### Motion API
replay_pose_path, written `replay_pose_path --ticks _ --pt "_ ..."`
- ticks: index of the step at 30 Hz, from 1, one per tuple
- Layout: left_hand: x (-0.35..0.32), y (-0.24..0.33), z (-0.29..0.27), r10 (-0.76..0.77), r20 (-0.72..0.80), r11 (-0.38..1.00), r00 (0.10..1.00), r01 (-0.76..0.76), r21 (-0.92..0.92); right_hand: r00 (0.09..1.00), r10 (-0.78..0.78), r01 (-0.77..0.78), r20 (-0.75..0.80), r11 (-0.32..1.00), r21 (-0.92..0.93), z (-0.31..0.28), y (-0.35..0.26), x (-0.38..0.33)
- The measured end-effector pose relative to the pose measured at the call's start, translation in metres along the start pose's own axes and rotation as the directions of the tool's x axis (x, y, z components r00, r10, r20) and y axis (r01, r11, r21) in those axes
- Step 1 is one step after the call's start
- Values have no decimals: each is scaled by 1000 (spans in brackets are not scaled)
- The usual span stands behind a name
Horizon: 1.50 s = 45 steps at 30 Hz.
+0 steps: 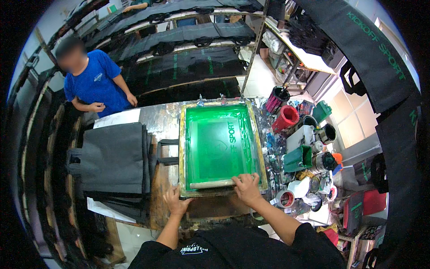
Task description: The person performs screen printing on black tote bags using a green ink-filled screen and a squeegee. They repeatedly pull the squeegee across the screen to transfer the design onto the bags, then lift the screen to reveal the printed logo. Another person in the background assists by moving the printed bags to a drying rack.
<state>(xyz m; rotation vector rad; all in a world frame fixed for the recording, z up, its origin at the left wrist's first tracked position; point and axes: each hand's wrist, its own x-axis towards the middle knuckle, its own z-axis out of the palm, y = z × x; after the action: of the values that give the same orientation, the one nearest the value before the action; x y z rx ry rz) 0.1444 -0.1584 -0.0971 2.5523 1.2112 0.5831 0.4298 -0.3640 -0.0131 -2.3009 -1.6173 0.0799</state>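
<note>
A screen-printing frame [182, 134] with green ink spread over its mesh lies on the table before me. Along its near end rests a pale squeegee [208, 184]. The fingers of my right hand [247, 189] are curled over the squeegee's right end. At the frame's near left corner is my left hand [176, 201], its fingers apart and its thumb along the frame's edge. Dark bag handles [168, 152] stick out from the frame's left side; anything lying below the mesh is hidden. To the left is a stack of black fabric bags [114, 157].
Ink tubs, among them a red container [285, 118] and a green container [298, 159], crowd the table's right side with a tape roll [285, 198]. Racks of black bags [188, 67] stand beyond. A person in a blue shirt [96, 80] stands at the far left. Printed bags [371, 49] hang at right.
</note>
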Motion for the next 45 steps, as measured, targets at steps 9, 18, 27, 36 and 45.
replay_pose_path --ticks 9,18,27,36,45 --pt "71 70 -92 -62 -129 775 990 -34 -631 971 -49 16 -232 990 -143 -121 -27 57" --pt "185 135 -154 -178 -299 585 938 -143 -798 831 -135 -29 -539 958 -285 -223 -29 183" --pt "84 30 19 -346 231 935 909 355 3 788 -178 6 -590 960 -281 -240 -23 226" --pt "104 30 46 -314 188 936 931 337 -104 802 -149 -8 -578 965 -260 -251 -18 239" --pt "217 18 -112 -256 121 795 959 280 -538 802 -153 -6 -577 965 -263 -252 -13 241"
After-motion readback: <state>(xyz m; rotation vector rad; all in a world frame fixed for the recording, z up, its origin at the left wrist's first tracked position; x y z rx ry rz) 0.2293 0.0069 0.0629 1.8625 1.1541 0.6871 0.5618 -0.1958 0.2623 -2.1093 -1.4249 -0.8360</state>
